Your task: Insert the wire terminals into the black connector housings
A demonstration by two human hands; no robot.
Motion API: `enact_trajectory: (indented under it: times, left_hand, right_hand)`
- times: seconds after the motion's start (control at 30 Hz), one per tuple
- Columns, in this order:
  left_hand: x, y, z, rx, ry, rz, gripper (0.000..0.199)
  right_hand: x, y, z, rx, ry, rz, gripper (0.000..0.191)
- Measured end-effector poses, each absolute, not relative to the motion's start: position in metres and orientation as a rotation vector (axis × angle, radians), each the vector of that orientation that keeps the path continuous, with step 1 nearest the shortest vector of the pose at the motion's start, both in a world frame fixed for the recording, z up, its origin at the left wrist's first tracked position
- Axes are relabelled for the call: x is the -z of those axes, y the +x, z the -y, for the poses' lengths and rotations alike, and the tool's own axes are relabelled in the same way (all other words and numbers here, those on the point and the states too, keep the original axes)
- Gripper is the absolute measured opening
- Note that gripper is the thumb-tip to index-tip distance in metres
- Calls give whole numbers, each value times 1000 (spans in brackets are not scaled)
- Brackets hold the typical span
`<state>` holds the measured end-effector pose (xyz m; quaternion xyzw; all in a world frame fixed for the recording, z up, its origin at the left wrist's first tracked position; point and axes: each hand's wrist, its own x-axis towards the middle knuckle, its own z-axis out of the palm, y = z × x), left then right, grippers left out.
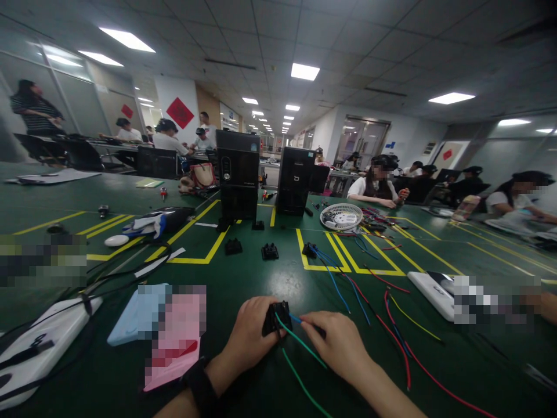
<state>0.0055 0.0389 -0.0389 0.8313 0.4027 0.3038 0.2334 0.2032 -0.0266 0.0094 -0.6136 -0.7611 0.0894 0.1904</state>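
Near the front of the green table, my left hand (pixel 250 328) is wrapped round a small black block (pixel 278 316). Green wires (pixel 304 345) run from that block toward the lower right. My right hand (pixel 333 337) pinches a blue wire (pixel 296 319) close to the block's right side; whether the wire's end sits inside the block is too small to tell. Ahead lie similar black blocks, one (pixel 270 251) in the middle, one (pixel 234 247) to its left, and one (pixel 310 250) with blue wires attached.
Two black computer towers (pixel 238 174) (pixel 296 180) stand at the back. A white basket (pixel 342 216) is right of them. Loose red wires (pixel 394 337) lie at the right, near a white device (pixel 430 295). Pink (pixel 176 337) and blue (pixel 139 313) items lie left. People sit beyond.
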Motion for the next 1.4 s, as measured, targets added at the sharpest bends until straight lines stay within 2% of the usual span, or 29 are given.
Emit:
enact_trajectory:
  times: [0.2,0.43,0.63,0.8,1.1,1.23,1.4]
  left_hand:
    - [41,6,-37,-867,2304,-1083,39]
    - [44,5,-39,-885,2309,-1073,37]
    - [38,5,-37,-861,2292,-1087,37]
    - [37,5,-35,-854,2283,-1094,39]
    - [41,3,-36,-891,2249,-1085,39]
    - [38,3,-37,-863,2262,-1095,42]
    - [38,3,-37,-850,2262,-1094,43]
  right_hand:
    - [1,193,33,-81,-1579,2114,28]
    - [0,196,33,-176,-1535,2435,25]
    - [-9,204,31,-248,-1660,2290,23]
    - [0,202,30,-209,-1470,2141,28]
    - [4,205,26,-411,-1481,2365,27]
    - [-2,215,21,-340,-1577,2285,25]
    - [-10,218,24,-9,-1323,1937,22]
